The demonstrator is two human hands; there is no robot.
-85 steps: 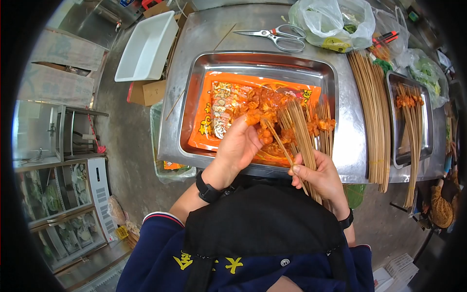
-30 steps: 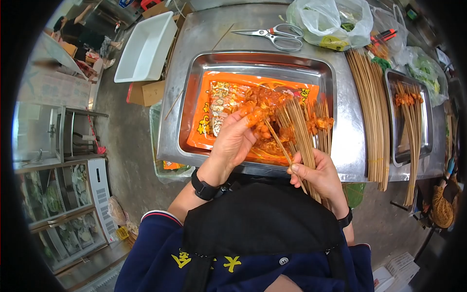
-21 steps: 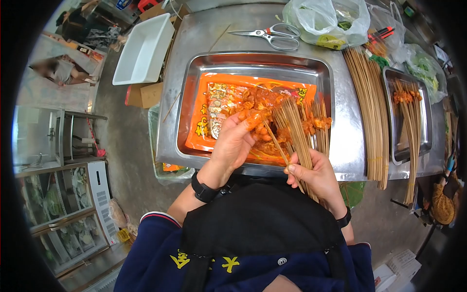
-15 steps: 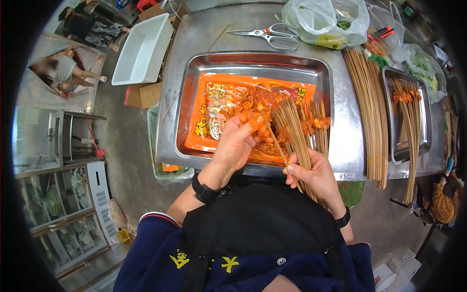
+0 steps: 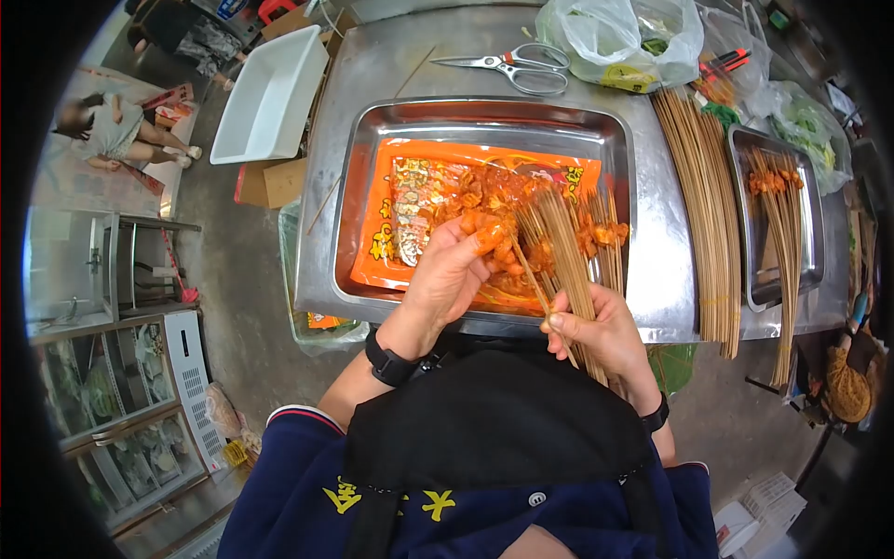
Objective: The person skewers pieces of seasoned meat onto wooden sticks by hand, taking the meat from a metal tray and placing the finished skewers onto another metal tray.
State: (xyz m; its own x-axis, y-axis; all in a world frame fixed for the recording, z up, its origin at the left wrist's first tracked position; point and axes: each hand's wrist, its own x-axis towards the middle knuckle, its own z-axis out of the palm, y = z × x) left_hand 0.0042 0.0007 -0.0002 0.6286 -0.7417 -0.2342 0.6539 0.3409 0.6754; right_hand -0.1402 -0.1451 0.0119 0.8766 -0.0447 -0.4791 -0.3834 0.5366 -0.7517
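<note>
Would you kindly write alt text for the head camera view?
A person's left hand is at the tip of a skewer above saucy orange food in a steel tray; the right hand grips that skewer and a bundle of others. Scissors and more skewers lie nearby.

Meat (image 5: 477, 189) is held in a tray (image 5: 484, 114) on the surface (image 5: 663, 224); scissors (image 5: 508, 63) are placed behind it, sticks (image 5: 705, 224) and a second tray (image 5: 813, 238) to its right.

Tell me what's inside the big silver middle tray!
An orange packet, saucy pieces on top, and loaded skewers. The left hand and held skewers cover some; what's under the packet is hidden.
</note>
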